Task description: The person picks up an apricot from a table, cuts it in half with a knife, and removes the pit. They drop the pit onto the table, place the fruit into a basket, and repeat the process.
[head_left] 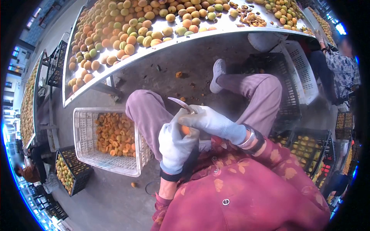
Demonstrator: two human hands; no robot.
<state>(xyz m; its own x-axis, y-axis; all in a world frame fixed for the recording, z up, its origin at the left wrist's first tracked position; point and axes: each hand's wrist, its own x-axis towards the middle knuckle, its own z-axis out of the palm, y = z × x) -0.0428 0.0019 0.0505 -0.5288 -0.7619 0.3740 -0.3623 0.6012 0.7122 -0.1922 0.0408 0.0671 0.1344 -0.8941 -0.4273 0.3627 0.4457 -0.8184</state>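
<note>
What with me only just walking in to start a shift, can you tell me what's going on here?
A seated person is handling an orange fruit, mostly hidden by the fingers. The white-gloved left hand holds it, while the white-gloved right hand, close against it, grips a small tool with a curved metal blade. A white plastic crate containing orange fruit pieces stands beside the left knee. Whole round orange and green fruits lie on the pale-topped table ahead.

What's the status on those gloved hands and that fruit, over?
Left hand holding orange fruit. Right hand gripping curved knife, blade off the fruit. Path looks unobstructed; left knee partly hides white crate.
</note>
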